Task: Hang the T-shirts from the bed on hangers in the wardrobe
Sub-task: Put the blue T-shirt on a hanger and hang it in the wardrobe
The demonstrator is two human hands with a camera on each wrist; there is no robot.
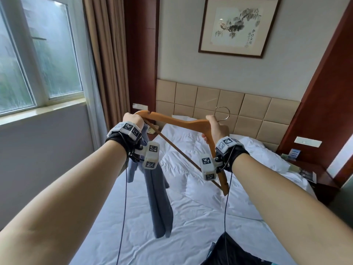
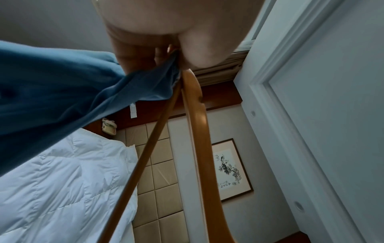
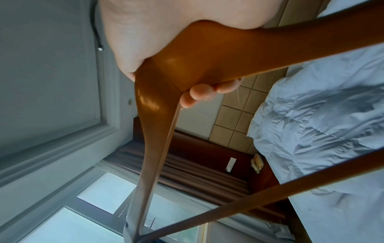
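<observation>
A wooden hanger (image 1: pixel 181 122) is held tilted in the air above the bed (image 1: pixel 191 217), its metal hook (image 1: pixel 223 111) pointing away from me. My right hand (image 1: pixel 214 129) grips the hanger (image 3: pixel 187 69) at its middle, fingers (image 3: pixel 199 93) curled under the wood. My left hand (image 1: pixel 132 119) grips a blue T-shirt (image 1: pixel 156 190) at the hanger's left tip. In the left wrist view the T-shirt (image 2: pixel 72 92) is bunched between my fingers (image 2: pixel 141 55) right against the hanger (image 2: pixel 193 102) end. The shirt hangs down limp over the bed.
A white duvet (image 2: pixel 62 189) and pillows (image 1: pixel 263 155) cover the bed. A dark garment (image 1: pixel 235 249) lies at the near edge. A padded headboard (image 1: pixel 229 104) and picture (image 1: pixel 236 25) are ahead, a window (image 1: pixel 38 54) and curtain (image 1: pixel 107 54) left, a nightstand (image 1: pixel 309 173) right.
</observation>
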